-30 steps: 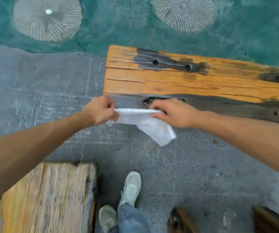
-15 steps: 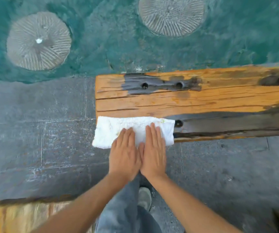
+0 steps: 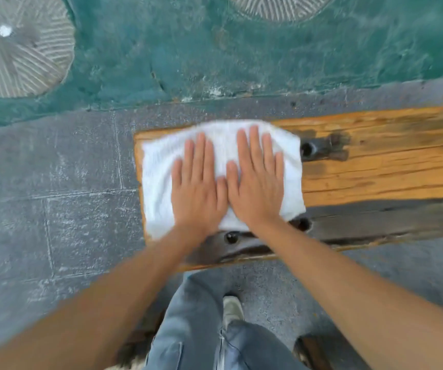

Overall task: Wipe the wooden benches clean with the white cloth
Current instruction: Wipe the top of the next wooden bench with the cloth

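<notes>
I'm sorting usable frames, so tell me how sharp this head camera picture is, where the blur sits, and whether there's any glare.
Head view: motion blur smears the left forearm and the white cloth edges; the left hand and right hand are softly blurred, the wooden bench grain reads fairly clearly. Light is flat and even, no glare or hard shadows; wide-angle bending shows at the edges.

We press our left hand (image 3: 197, 186) and right hand (image 3: 257, 184) flat, side by side, on the white terry cloth (image 3: 158, 182), which covers the nine-o'clock end of the orange weathered wooden bench (image 3: 375, 166). At twelve o'clock lies the teal pool (image 3: 215, 44).
</notes>
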`<state>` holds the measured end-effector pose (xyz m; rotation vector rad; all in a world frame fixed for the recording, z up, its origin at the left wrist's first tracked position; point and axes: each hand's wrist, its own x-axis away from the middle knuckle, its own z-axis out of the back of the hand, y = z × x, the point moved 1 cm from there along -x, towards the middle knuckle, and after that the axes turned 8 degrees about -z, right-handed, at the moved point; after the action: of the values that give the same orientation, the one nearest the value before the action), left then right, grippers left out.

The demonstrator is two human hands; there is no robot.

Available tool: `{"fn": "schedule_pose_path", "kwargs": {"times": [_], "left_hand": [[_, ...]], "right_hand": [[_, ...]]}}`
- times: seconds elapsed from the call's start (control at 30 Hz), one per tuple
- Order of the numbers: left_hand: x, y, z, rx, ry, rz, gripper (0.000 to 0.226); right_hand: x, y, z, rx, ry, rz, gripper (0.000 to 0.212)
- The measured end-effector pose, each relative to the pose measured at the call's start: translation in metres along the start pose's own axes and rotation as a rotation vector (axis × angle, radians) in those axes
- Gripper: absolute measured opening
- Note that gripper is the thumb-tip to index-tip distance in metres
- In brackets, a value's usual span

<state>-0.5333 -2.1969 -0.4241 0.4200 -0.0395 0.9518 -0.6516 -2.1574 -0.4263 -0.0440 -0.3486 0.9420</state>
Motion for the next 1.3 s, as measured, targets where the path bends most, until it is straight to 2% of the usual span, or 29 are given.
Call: {"fn": "schedule_pose_path", "kwargs": {"times": [0.1,0.2,0.3,0.4,0.57,0.67,0.83,1.0,1.1,1.2,1.3], "left_hand": [[-0.071,-0.017,0.018,-0.026,-0.044,-0.038,0.065],[-0.069,-0.020,0.015,-0.072,-0.008,-0.059,0.060],[-0.039,-0.013,0.005,-0.056,0.073,-0.057,0.059],[0.007,-0.007,-0.008,-0.066,0.081,-0.068,0.062],[0.134,0.002,-0.030,-0.115,-0.129,-0.181,0.071],[0.157,-0.002,-0.033,-0.082,-0.189,-0.190,0.077],[0.103,0.005,-0.013,0.027,-0.133,-0.060,0.067],[-0.055,0.031,0.000,-0.052,-0.031,-0.084,0.061],[-0.115,0.060,-0.002,-0.016,-0.069,0.057,0.061],[-0.102,0.080,-0.009,-0.047,-0.042,0.090,0.059],[-0.044,0.084,-0.021,-0.034,-0.014,-0.079,0.060]], "right_hand": [[-0.056,-0.020,0.007,-0.029,0.017,-0.151,0.056],[-0.051,-0.022,0.006,-0.025,0.049,-0.151,0.056],[-0.026,-0.013,0.002,-0.056,0.071,-0.085,0.057],[0.018,-0.004,-0.011,-0.073,0.080,-0.096,0.057],[0.148,0.022,-0.039,-0.046,-0.049,-0.049,0.060],[0.170,0.038,-0.043,-0.057,-0.105,-0.001,0.062],[0.117,0.043,-0.021,-0.091,-0.097,0.005,0.060],[-0.039,0.057,0.017,-0.061,0.042,-0.104,0.062],[-0.086,0.070,0.032,-0.054,0.047,-0.182,0.065],[-0.067,0.075,0.030,-0.033,0.044,-0.189,0.062],[-0.009,0.092,0.024,-0.020,0.022,-0.210,0.062]]}}
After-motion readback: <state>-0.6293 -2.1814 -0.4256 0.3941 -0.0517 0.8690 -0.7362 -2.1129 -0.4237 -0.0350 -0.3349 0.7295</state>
